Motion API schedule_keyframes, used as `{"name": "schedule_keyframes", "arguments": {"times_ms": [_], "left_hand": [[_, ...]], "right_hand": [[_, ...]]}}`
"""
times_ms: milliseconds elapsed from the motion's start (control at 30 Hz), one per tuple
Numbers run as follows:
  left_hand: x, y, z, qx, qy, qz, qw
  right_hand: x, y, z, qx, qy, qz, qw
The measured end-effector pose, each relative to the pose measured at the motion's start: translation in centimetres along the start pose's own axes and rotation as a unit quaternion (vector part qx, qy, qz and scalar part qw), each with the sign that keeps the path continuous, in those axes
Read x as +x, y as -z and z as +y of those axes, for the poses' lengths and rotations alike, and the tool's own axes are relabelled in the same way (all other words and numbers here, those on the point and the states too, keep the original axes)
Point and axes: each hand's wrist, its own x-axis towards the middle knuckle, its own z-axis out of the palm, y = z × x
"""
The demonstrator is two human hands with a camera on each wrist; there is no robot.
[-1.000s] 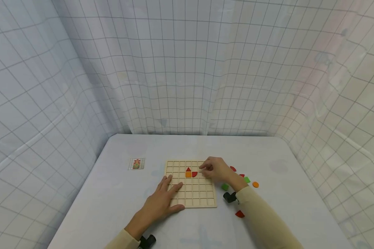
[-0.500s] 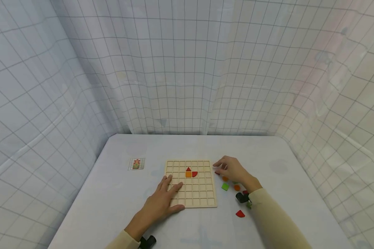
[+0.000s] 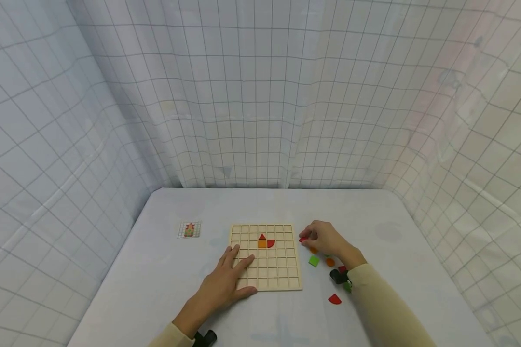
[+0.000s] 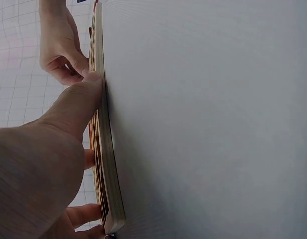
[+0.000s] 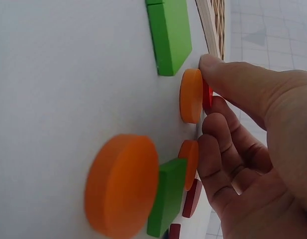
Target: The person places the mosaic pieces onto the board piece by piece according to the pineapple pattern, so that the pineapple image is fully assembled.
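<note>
My left hand (image 3: 220, 285) rests with spread fingers on the left side of a wooden grid board (image 3: 278, 272); in the left wrist view its thumb (image 4: 83, 97) lies on the board's edge. Just past the board's right side, my right hand (image 3: 327, 239) pinches a flat red block (image 5: 207, 94) between thumb and fingers, close over the table; much of the block is hidden. An orange disc (image 5: 191, 94) stands right beside the thumb. On the board sit a red triangle (image 3: 262, 236), an orange square (image 3: 262, 244) and a red quarter-circle (image 3: 271, 243).
Green blocks (image 3: 314, 260), orange discs (image 3: 330, 261) and a red quarter-circle block (image 3: 335, 299) lie right of the board. Some are partly behind my right wrist. A pattern card (image 3: 189, 230) lies at the left. Gridded white curtains (image 3: 260, 96) surround the table.
My right hand has moved right, from above the board to the loose blocks beside it, and now pinches a red block there. My left hand stays on the board.
</note>
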Motion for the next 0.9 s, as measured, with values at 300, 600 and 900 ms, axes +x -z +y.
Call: {"name": "schedule_keyframes", "arguments": {"times_ms": [300,600,900], "left_hand": [[0.1,0.1,0.0,0.0,0.0,0.0,1.0],[-0.1,0.1,0.0,-0.004,-0.003,-0.002,1.0],[-0.1,0.1,-0.1,0.002,-0.005,0.0,1.0]], "right_hand": [[0.1,0.0,-0.1,0.004,0.014,-0.002,1.0],[-0.1,0.2,-0.2,-0.01,0.026,0.019,0.999],[0.0,0.6,-1.4,0.01,0.071,0.035,0.997]]}}
